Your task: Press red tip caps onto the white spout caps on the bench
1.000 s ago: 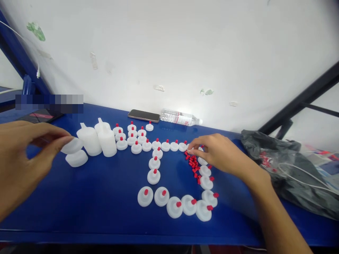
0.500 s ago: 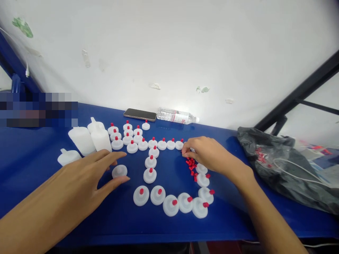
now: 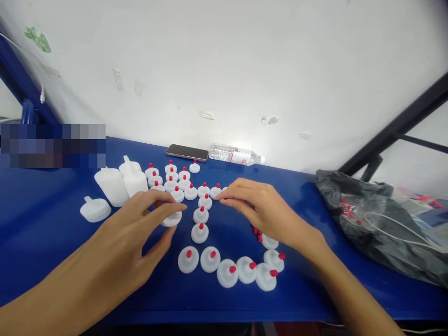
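My left hand (image 3: 140, 228) grips a white round nozzle lid (image 3: 171, 220) at its edges, lifted off the table; its spout is largely hidden by my fingers. My right hand (image 3: 255, 200) hovers beside the row of lids, thumb and fingertips pinched together; whatever they hold is too small or hidden to make out. White lids with small red tips stand in lines around both hands, such as one lid (image 3: 199, 233) between them. Loose red tips (image 3: 258, 234) lie partly covered beneath my right hand.
White plastic bottles (image 3: 112, 186) with spouts stand at the left. A phone (image 3: 187, 152) and a clear water bottle (image 3: 235, 154) lie along the wall. On the right rests a black plastic bag (image 3: 378, 242) with a bag of red tips (image 3: 350, 210) and a white cable on it.
My left hand has closed on the white lid and raised it, moving right. My right hand has moved left from the pile of red tips toward the left hand.
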`<state>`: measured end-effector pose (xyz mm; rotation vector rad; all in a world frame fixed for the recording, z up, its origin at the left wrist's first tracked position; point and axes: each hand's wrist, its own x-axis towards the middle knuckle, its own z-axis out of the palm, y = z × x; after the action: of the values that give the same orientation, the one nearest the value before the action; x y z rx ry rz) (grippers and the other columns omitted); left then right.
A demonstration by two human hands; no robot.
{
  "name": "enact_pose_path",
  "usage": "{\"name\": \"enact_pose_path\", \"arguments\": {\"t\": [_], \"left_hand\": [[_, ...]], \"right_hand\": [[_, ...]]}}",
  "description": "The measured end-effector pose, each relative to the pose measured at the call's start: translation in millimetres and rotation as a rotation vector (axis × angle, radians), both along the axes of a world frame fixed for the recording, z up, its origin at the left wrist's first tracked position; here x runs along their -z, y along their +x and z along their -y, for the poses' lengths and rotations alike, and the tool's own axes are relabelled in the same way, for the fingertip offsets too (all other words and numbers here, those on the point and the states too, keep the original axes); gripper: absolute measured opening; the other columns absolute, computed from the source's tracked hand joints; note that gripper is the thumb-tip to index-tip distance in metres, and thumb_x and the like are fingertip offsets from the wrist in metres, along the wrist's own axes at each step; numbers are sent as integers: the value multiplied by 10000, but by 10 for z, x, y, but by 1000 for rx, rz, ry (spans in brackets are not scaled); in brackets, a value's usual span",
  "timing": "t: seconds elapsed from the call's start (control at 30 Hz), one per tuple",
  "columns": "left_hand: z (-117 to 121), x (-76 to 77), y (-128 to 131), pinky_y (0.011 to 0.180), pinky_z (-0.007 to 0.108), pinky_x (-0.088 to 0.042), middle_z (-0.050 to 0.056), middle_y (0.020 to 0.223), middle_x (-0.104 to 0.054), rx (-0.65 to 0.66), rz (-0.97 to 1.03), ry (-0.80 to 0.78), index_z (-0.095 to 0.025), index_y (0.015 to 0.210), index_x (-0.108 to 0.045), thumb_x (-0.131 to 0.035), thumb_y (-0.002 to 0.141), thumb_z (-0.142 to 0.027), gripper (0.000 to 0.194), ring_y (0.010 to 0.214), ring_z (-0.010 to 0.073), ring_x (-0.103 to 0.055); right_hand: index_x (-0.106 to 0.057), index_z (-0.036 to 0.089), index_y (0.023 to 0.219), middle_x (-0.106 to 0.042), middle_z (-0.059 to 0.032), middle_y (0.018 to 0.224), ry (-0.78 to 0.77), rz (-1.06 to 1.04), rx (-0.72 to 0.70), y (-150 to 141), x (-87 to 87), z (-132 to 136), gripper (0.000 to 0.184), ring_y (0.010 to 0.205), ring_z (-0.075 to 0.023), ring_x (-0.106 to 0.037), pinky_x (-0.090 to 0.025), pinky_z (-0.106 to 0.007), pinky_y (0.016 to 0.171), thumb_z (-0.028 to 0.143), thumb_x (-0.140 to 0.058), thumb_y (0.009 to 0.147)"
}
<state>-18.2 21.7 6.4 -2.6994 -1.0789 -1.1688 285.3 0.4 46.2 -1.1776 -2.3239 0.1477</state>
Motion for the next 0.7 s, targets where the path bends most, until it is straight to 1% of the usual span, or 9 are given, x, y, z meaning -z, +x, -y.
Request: {"name": "enact_pose_path", "arguments": {"t": [0.1, 0.17, 0.23, 0.27, 0.37, 0.43, 0.53, 0.63, 0.7], "left_hand": [[67, -14, 44, 935, 229, -647, 14, 1259, -770, 40, -2, 124, -327, 1303, -749, -569, 1152, -403, 247, 1025, 152, -837], [113, -4, 66, 965, 198, -633, 7, 1261, -753, 49, -34, 134, -334, 1365, -706, -534, 1182, -430, 269, 1057, 134, -826], [155, 13, 89, 1011, 191, -629, 5, 1269, -758, 47, -66, 131, -331, 1425, -660, -485, 1204, -475, 317, 1084, 131, -818], [171, 23, 100, 1021, 191, -631, 5, 1265, -765, 42, -72, 134, -325, 1438, -643, -465, 1209, -501, 339, 1077, 130, -818], [197, 48, 127, 947, 171, -642, -1, 1207, -784, 31, -61, 141, -310, 1395, -635, -443, 1209, -549, 359, 984, 119, -824], [197, 62, 129, 907, 168, -645, 2, 1192, -788, 28, -48, 144, -303, 1376, -642, -457, 1206, -544, 349, 959, 119, -828], [193, 80, 119, 942, 185, -655, 5, 1227, -793, 29, -24, 137, -297, 1381, -668, -503, 1197, -496, 317, 1000, 131, -833], [195, 86, 113, 981, 187, -658, 3, 1240, -778, 41, 28, 115, -291, 1379, -702, -579, 1171, -414, 271, 1038, 128, -823], [195, 75, 112, 1014, 183, -653, -6, 1249, -774, 53, 77, 100, -304, 1353, -737, -631, 1148, -371, 240, 1070, 122, -819]], "right_hand": [[-847, 209, 1120, -874, -20, 1071, 28, -177, -104, -138, 50, 32, 81, 925, -151, -804, -603, -244, 818, 166, -780, 1110], [-850, 211, 1053, -872, 9, 972, 30, -308, -141, -218, 69, 62, 32, 806, -121, -782, -579, -202, 699, 180, -860, 1056], [-858, 212, 1012, -875, 16, 918, 25, -410, -172, -279, 81, 90, 46, 712, -102, -754, -541, -184, 597, 230, -889, 1040], [-863, 208, 999, -880, 12, 904, 19, -446, -190, -301, 85, 101, 72, 687, -98, -747, -530, -180, 571, 258, -890, 1043], [-874, 189, 976, -896, -7, 896, 13, -485, -248, -339, 94, 120, 149, 674, -99, -749, -534, -182, 564, 307, -869, 1065], [-878, 186, 980, -903, -15, 914, 11, -478, -259, -346, 101, 125, 159, 684, -104, -762, -539, -187, 562, 305, -849, 1081], [-882, 193, 986, -910, -15, 927, 18, -469, -256, -339, 114, 127, 144, 697, -114, -785, -557, -198, 569, 293, -847, 1082], [-884, 192, 999, -910, -20, 928, 39, -463, -264, -331, 130, 128, 125, 739, -129, -820, -607, -208, 634, 287, -855, 1076], [-882, 193, 1013, -911, -18, 939, 64, -458, -266, -330, 139, 129, 78, 760, -130, -831, -622, -204, 663, 249, -865, 1065]]}}
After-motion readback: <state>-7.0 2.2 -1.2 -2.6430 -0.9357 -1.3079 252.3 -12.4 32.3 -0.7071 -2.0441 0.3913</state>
